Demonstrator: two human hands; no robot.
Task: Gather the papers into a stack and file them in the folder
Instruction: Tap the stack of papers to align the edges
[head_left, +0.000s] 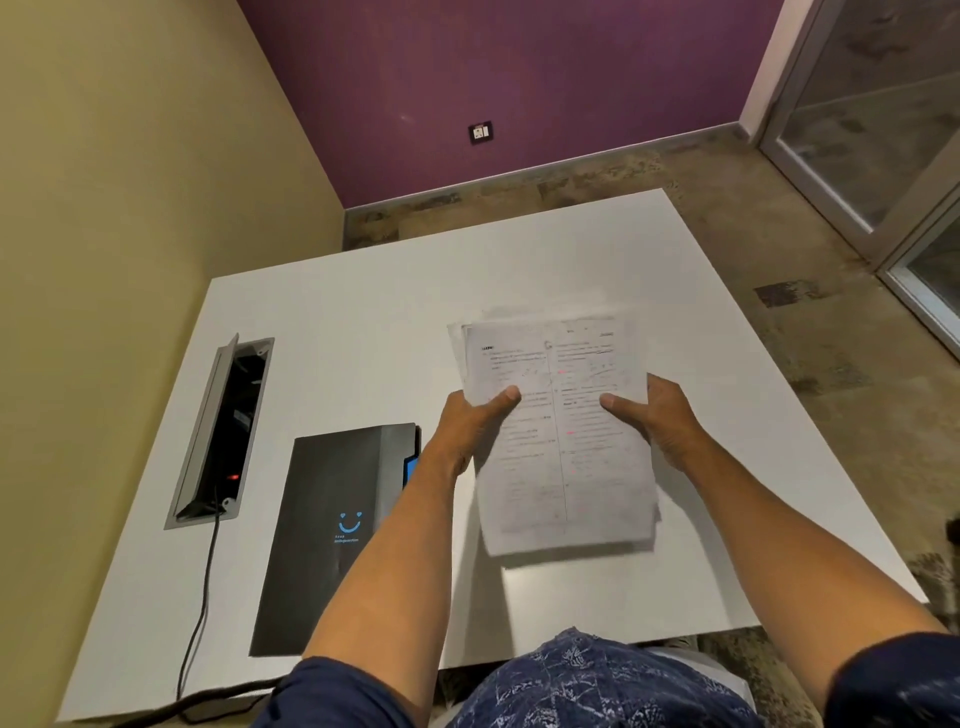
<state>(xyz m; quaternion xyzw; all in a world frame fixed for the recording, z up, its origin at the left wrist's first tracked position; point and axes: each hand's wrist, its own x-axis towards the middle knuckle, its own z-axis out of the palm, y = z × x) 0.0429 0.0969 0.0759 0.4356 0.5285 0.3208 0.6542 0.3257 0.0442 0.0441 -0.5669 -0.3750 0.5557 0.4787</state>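
A stack of printed papers (561, 467) is lifted off the white table (337, 322), tilted toward me, its edges slightly uneven. My left hand (470, 428) grips the stack's left edge with the thumb on top. At the right edge my right hand (660, 418) holds it the same way. A black folder (322, 535) with a blue smiley logo lies closed on the table to the left of the papers, partly crossed by my left forearm.
An open cable box (223, 431) is set into the table at the left, with a black cord (200, 613) running from it over the front edge. Walls stand to the left and behind. Carpeted floor lies right of the table.
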